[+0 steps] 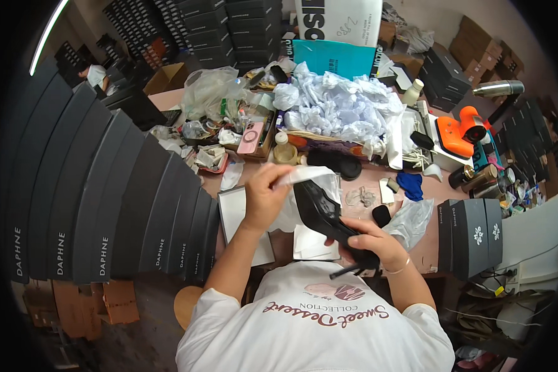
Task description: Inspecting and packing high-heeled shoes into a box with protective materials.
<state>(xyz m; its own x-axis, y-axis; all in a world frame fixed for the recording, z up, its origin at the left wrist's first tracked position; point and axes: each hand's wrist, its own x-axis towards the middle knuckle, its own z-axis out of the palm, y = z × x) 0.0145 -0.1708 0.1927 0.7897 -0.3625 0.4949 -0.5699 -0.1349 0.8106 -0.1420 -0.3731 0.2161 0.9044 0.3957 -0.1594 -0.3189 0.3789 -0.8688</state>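
A black high-heeled shoe (pixel 316 209) is tilted over the table in front of my chest, its toe pointing up and to the left. My right hand (pixel 378 245) is wrapped round the shoe's rear part, and the thin heel sticks out low beside it. Pinched in my left hand (pixel 268 193) is a sheet of thin white tissue paper (pixel 319 176), which hangs over and behind the toe. Below the shoe lie white paper sheets (pixel 315 243). Under my left forearm is a flat pale panel with a dark edge (pixel 232 208), possibly a shoe box part.
Tall stacks of dark shoe boxes (pixel 80 192) curve along the left; two more boxes (pixel 471 235) stand at right. Behind the work spot, crumpled white tissue (pixel 341 102) fills a carton. A glue-coloured bottle (pixel 284 149), pink phone (pixel 250 137) and orange device (pixel 456 136) stand near.
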